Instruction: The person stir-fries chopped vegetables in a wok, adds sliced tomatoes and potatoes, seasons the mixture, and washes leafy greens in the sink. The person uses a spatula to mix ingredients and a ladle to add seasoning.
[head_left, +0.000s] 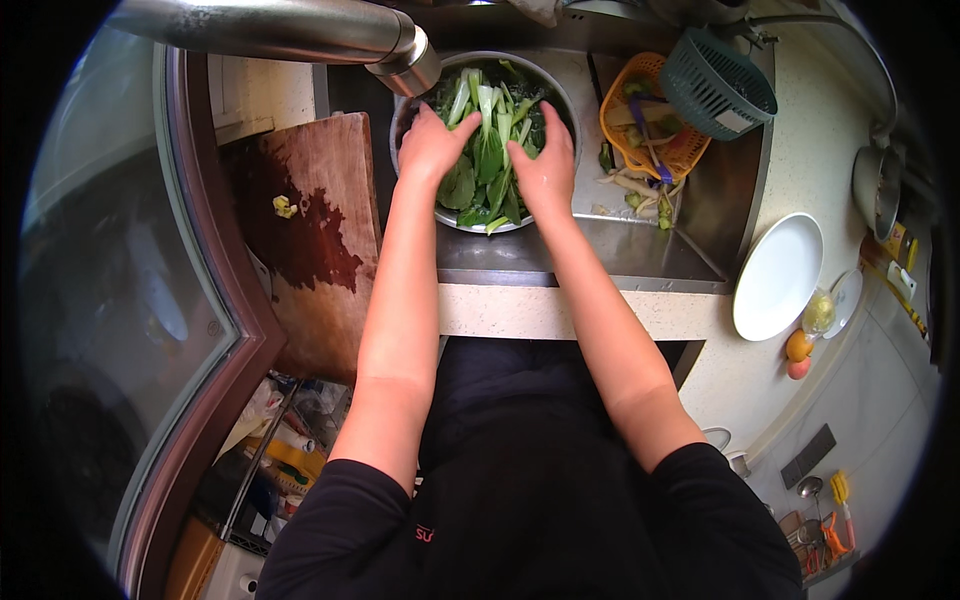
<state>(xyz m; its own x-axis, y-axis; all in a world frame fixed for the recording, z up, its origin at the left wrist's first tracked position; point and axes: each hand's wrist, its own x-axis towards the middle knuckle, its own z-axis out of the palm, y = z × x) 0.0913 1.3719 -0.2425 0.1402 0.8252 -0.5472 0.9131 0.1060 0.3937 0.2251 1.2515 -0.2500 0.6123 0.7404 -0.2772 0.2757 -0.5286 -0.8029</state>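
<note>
A round metal basin (568, 199) stands in the stainless steel sink, holding water and a heap of leafy greens (489, 161) with pale stalks. My left hand (435, 142) reaches in at the left side, thumb against the stalks and fingers spread. On the opposite side my right hand (546, 169) touches the leaves, its thumb and fingers apart. Both sets of fingertips are partly hidden by the greens and water. Just above the basin's upper left rim hangs a metal faucet (409, 64).
Right of the basin, an orange plastic basket (611, 135) holds vegetable scraps beside a teal basket (701, 86). More peelings (645, 191) lie in the sink (720, 202). A wet wooden cutting board (322, 322) is at left. A white oval plate (778, 277) rests on the right counter.
</note>
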